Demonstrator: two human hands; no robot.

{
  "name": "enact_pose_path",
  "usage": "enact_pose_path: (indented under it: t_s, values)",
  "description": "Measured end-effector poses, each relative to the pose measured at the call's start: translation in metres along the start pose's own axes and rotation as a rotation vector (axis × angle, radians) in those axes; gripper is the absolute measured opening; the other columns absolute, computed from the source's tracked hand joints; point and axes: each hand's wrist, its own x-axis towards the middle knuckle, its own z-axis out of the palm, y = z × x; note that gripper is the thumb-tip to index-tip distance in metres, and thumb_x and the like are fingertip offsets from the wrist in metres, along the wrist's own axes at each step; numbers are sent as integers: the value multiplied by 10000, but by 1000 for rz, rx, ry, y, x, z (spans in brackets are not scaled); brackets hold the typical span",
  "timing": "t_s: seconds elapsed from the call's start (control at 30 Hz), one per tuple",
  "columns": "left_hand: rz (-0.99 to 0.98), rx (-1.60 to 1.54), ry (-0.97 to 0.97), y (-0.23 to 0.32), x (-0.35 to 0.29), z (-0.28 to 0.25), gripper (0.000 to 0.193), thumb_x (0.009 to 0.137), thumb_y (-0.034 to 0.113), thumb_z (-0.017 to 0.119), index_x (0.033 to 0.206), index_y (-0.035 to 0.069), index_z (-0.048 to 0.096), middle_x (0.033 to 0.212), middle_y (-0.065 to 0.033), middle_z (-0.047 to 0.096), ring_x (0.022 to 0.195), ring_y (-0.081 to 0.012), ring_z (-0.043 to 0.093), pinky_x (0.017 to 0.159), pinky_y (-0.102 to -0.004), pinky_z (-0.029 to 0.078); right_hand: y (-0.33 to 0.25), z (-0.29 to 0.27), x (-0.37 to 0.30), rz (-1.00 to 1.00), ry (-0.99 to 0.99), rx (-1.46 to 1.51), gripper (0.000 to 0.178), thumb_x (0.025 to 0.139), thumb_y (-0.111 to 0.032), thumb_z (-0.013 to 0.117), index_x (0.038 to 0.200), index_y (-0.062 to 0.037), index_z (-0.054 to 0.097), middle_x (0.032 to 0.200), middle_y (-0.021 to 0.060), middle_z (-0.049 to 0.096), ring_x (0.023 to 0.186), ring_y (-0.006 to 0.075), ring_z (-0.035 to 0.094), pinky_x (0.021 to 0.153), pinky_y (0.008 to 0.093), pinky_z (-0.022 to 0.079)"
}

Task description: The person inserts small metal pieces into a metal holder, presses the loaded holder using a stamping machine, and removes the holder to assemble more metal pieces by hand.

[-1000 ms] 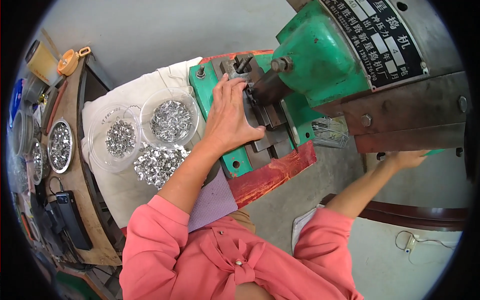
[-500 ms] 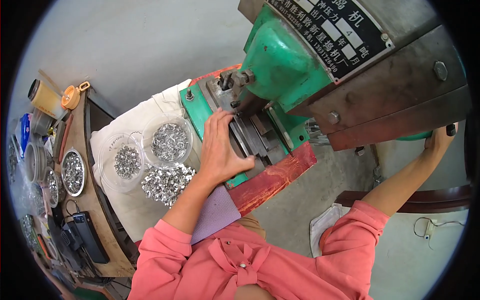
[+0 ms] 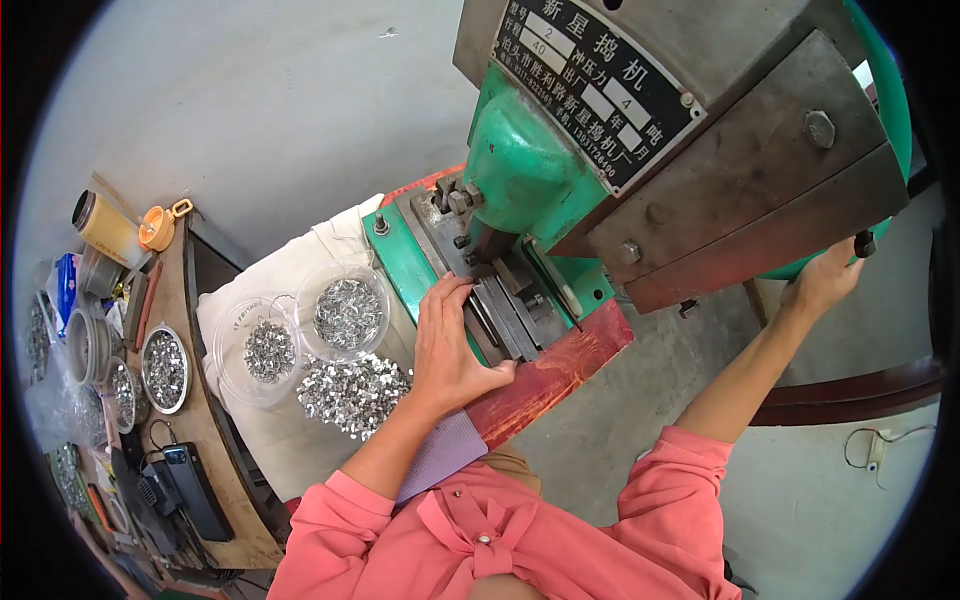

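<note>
My left hand [image 3: 445,335] spans a grey metal die block [image 3: 508,318] on the bed of a green hand press [image 3: 530,170]. Its fingers lie at the block's far end and the thumb at the near end; whatever is under the fingers is hidden. Above the block's far part stands the press's dark ram, partly behind the green housing. At the right, my right hand [image 3: 825,278] is closed around the rim of a green handwheel [image 3: 893,110], just beside its black knob [image 3: 865,243].
Left of the press, a cloth holds two clear plastic tubs [image 3: 345,312] of small metal pieces and a loose heap of pieces [image 3: 355,393]. A wooden side table [image 3: 245,530] carries a metal bowl [image 3: 165,370], a black phone [image 3: 197,490], jars and tools. The press stands on a red-painted board [image 3: 550,375].
The view has shifted, so the press sits lower and further left in it. My right hand and the wheel's knob have moved slightly away from me. My left hand stays at the block.
</note>
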Motion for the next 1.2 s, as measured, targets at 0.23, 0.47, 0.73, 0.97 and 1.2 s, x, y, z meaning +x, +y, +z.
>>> enact_pose_path:
  t_s: [0.23,0.47,0.73,0.97,1.2]
  values:
    - [4,7,13,-3,-1,0,949,514,233,840,1328,-10,419,1364,-200,442,1313,-404,407,1113,-478,359,39,8,-41,-62,-5,138,547,986,-480,599,1185,1,433,797,117,561,626,197,579,601,362,552]
    - [21,4,2,-5,-2,1,958,515,223,841,1335,-16,408,1366,-199,443,1291,-400,419,1103,-470,367,59,19,-76,-43,72,161,511,1013,-420,576,1174,35,410,931,140,568,805,224,607,779,383,541]
    - [43,7,-82,-2,3,-4,1112,514,281,918,1416,-31,346,1414,-218,385,1302,-410,390,1109,-473,351,83,-1,-234,201,-483,-374,189,1000,-162,531,1046,-5,625,1165,132,591,1140,274,502,1030,386,361]
    - [34,54,-61,1,7,-3,1249,452,442,960,1428,-21,334,1422,-224,373,1335,-422,354,1132,-511,305,44,37,-232,99,-1085,-333,288,972,-220,577,817,-12,703,1063,120,632,1068,300,457,980,399,325]
    - [58,65,-28,-3,8,3,1230,441,450,960,1412,-3,355,1405,-219,381,1342,-428,339,1129,-523,300,59,39,-224,305,-1251,-50,316,1025,-235,534,951,61,614,1025,155,570,991,274,558,876,375,451]
